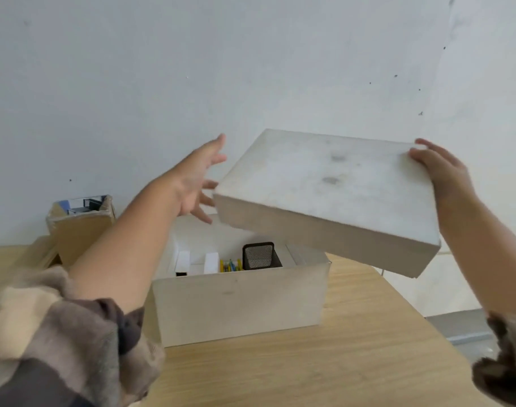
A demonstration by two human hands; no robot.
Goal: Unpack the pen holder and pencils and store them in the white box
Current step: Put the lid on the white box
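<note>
Gripping the lid (330, 183) at its three o'clock corner, my right hand (445, 174) holds it tilted above the white box (239, 304); my left hand (198, 180) spreads wide at its nine o'clock. Inside sit the pen holder (261, 257) and pencils (230, 265).

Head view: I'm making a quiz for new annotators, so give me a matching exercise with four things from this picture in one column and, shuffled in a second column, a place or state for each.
Column one:
1. white lid
2. pen holder
3. cardboard box
4. left hand

Column two:
A. upright inside the white box
B. fingers spread, holding nothing
C. tilted in the air, gripped by the right hand
D. on the table, rear left

Pairs: 1-C, 2-A, 3-D, 4-B.
</note>
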